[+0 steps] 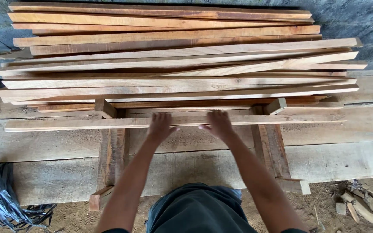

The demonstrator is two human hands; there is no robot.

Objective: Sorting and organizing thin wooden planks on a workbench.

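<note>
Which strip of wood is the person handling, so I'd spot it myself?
Start at the big stack of wooden strips. Just in front of it, one long thin strip lies alone across two cross-pieces. Both hands, left and right, rest on its middle.

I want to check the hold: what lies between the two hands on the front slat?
Only a bare stretch of the slat itself lies between the left hand and the right hand, seen in the head view.

stacked wooden slats point(173, 56), black tubing coil point(1, 198), rubble point(359, 207)
</note>
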